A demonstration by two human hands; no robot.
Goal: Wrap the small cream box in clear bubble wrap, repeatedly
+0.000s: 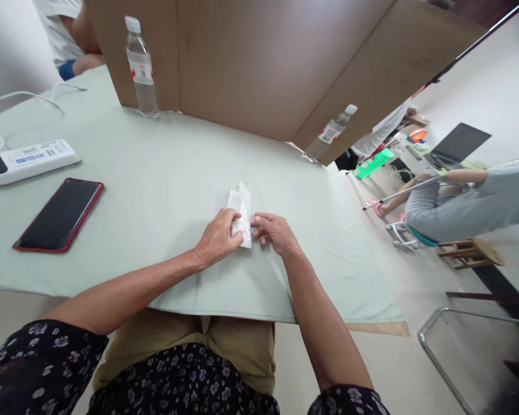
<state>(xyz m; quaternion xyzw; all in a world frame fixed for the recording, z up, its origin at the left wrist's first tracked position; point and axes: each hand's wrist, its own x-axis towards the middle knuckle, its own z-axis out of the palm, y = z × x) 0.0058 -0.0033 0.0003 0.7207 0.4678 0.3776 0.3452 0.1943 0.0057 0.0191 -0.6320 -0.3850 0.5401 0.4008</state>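
A small folded piece of white, translucent bubble wrap (244, 230) lies on the pale green cloth in front of me. My left hand (220, 235) grips it from the left side, thumb and fingers closed around its edge. Whether something is wrapped inside cannot be seen. At the wrap's right edge is my right hand (275, 232), its fingers loosely bent and apart, with the index fingertip close to the wrap. Nothing shows in the right hand.
The cloth-covered table (164, 173) holds a red-edged phone (60, 214) and a white power strip (38, 160) with a cable at left. Two water bottles (142, 72), (332, 134) stand before a tall cardboard panel (259, 63). A seated person (467, 202) with a laptop (461, 144) is at right.
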